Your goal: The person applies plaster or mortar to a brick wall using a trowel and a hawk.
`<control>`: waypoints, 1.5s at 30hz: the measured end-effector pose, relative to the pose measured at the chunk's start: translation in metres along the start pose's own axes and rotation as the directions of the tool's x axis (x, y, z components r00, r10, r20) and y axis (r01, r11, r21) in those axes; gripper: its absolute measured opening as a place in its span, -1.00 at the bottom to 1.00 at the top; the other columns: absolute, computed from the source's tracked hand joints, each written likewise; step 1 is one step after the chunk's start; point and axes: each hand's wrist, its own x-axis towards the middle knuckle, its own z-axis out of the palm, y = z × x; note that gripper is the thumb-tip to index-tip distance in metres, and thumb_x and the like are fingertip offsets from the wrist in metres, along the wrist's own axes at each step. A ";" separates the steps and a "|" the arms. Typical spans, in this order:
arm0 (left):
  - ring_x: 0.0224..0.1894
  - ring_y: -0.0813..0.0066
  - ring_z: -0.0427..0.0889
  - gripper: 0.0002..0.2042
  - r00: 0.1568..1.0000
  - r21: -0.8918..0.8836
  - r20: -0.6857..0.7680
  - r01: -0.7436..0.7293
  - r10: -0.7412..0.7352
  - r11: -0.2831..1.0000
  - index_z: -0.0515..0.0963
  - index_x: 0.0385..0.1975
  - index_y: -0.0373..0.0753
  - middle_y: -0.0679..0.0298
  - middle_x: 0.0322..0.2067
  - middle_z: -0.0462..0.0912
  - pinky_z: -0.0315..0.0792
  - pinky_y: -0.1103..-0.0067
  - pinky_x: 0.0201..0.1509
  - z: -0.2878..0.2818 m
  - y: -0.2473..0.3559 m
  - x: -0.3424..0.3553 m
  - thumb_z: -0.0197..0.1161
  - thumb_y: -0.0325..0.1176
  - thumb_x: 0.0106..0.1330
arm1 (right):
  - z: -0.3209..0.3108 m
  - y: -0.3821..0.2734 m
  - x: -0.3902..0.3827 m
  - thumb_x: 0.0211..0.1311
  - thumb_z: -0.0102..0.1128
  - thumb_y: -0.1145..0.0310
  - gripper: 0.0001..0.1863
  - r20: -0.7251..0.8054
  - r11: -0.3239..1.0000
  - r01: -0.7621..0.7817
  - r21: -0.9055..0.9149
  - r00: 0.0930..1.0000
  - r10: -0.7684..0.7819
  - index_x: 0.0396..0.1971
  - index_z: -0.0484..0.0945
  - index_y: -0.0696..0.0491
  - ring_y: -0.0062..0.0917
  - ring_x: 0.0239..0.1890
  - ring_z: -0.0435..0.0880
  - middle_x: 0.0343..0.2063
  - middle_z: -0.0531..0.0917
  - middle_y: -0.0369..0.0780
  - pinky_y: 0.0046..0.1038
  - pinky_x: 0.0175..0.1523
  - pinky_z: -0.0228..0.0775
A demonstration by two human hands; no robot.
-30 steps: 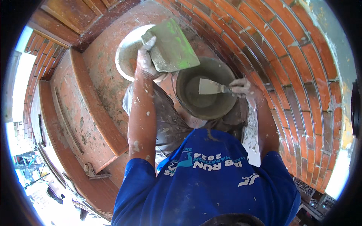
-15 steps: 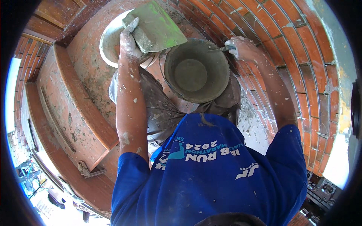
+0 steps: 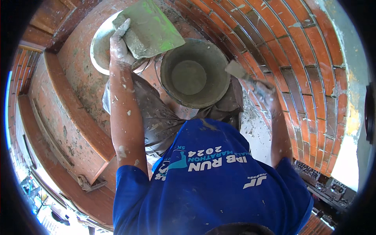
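Observation:
My left hand point(image 3: 120, 43) is closed around the grip of a green plastering float point(image 3: 164, 31), which is smeared with grey mortar. It is held tilted above a white basin point(image 3: 98, 58). Between my knees sits a mortar-coated bucket point(image 3: 168, 74), with grey residue on its inner wall and bottom. My right hand point(image 3: 264, 92) grips a small trowel point(image 3: 235, 69) by its handle. The trowel's grey blade points toward the bucket's right rim, beside the brick wall. Both hands and forearms are spotted with mortar.
An orange brick wall point(image 3: 290, 47) curves along the right side, close to my right arm. Wooden-edged steps point(image 3: 78, 105) descend on the left, stained with mortar. A crumpled rag point(image 3: 83, 182) lies on a lower step. A wooden door point(image 3: 51, 19) stands at the far left.
My right hand has drawn back from the bucket's rim toward my body, bringing the trowel blade out of the bucket. My left hand still holds the float over the basin.

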 end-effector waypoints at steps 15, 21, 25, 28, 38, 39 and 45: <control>0.06 0.10 0.49 -0.54 0.997 0.103 -0.063 0.056 -0.050 0.993 0.37 0.15 -0.21 0.12 0.02 0.52 0.37 0.14 0.18 0.024 -0.005 -0.008 0.20 -0.25 0.26 | 0.003 0.057 0.056 0.25 0.19 0.26 -0.66 0.055 0.923 -0.195 0.332 0.981 0.187 -0.06 0.50 0.14 -0.76 -0.72 0.33 -0.53 0.57 -0.25 -0.69 -0.72 0.05; 0.06 0.09 0.51 -0.54 0.989 -0.002 -0.027 0.148 -0.148 0.989 0.36 0.16 -0.24 0.09 0.03 0.52 0.39 0.14 0.17 0.010 -0.007 -0.010 0.18 -0.24 0.28 | 0.050 0.010 0.098 0.24 0.24 0.32 -0.75 0.162 0.974 -0.019 0.224 0.987 -0.017 -0.17 0.55 0.15 -0.72 -0.61 0.46 -0.49 0.60 -0.30 -0.67 -0.60 0.18; 0.06 0.11 0.52 -0.55 0.991 -0.022 -0.033 0.127 -0.127 0.992 0.36 0.15 -0.23 0.10 0.02 0.53 0.40 0.15 0.17 0.002 -0.010 -0.005 0.18 -0.25 0.28 | 0.065 0.005 0.078 0.25 0.21 0.34 -0.70 0.224 0.927 -0.019 0.376 0.972 -0.071 -0.09 0.51 0.17 -0.67 -0.54 0.51 -0.44 0.62 -0.23 -0.63 -0.51 0.27; 0.05 0.11 0.52 -0.55 0.992 -0.025 -0.041 0.121 -0.122 0.992 0.37 0.15 -0.23 0.11 0.03 0.53 0.40 0.14 0.18 0.006 -0.008 -0.006 0.18 -0.25 0.28 | 0.067 0.002 0.056 0.25 0.19 0.36 -0.70 0.253 0.893 -0.051 0.447 0.965 -0.072 -0.07 0.49 0.16 -0.64 -0.55 0.51 -0.43 0.63 -0.21 -0.60 -0.52 0.26; 0.00 0.11 0.55 -0.58 0.997 -0.025 -0.023 0.066 -0.067 0.997 0.39 0.11 -0.26 0.11 -0.03 0.55 0.45 0.14 0.11 0.007 -0.004 0.002 0.19 -0.28 0.28 | 0.136 -0.023 0.095 0.09 0.28 0.24 -0.60 0.383 0.467 0.400 -0.789 0.914 -0.135 -0.17 0.55 0.23 -0.24 -0.22 0.68 -0.27 0.67 -0.06 -0.32 -0.09 0.50; 0.01 0.12 0.54 -0.58 0.995 -0.046 0.002 0.096 -0.096 0.994 0.39 0.11 -0.24 0.12 -0.03 0.55 0.44 0.13 0.11 0.013 -0.004 0.000 0.20 -0.27 0.27 | 0.147 -0.010 0.113 0.07 0.28 0.24 -0.61 0.362 0.391 0.394 -0.832 0.919 -0.156 -0.18 0.56 0.21 -0.18 -0.17 0.67 -0.24 0.66 -0.04 -0.26 -0.08 0.50; -0.01 0.12 0.55 -0.57 0.998 -0.066 -0.039 0.053 -0.056 0.996 0.39 0.11 -0.26 0.11 -0.04 0.55 0.45 0.16 0.11 0.006 0.000 -0.012 0.22 -0.27 0.26 | 0.230 0.027 0.148 0.06 0.23 0.32 -0.72 0.338 0.130 0.366 -0.921 0.920 -0.197 -0.23 0.55 0.12 -0.07 -0.11 0.65 -0.21 0.63 0.02 -0.11 -0.03 0.51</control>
